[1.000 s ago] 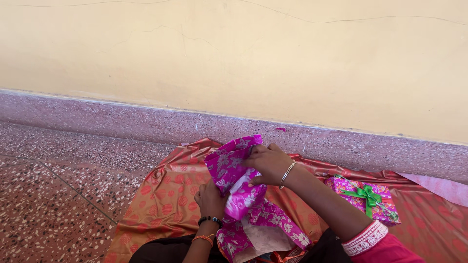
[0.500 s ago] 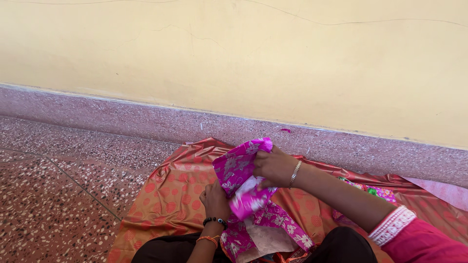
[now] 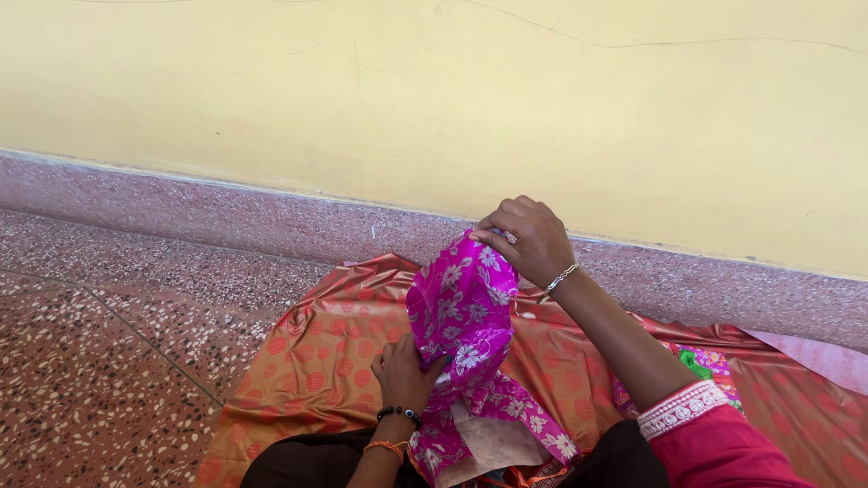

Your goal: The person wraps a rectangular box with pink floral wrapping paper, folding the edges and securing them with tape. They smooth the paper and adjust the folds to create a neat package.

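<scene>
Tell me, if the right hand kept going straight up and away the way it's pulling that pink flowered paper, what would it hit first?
Probably the yellow wall: the right hand meets nothing else, though depth is unclear.

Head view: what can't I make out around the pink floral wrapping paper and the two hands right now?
- What the pink floral wrapping paper covers: hidden inside its folds.
- Left hand: fingertips tucked behind the paper, grip unclear.
- Right hand: pinches the paper's top; the pinched edge is hidden by its fingers.
- Wrapped gift with green ribbon: mostly behind the right forearm.
- Orange dotted sheet: cut off by the bottom and right edges.
</scene>
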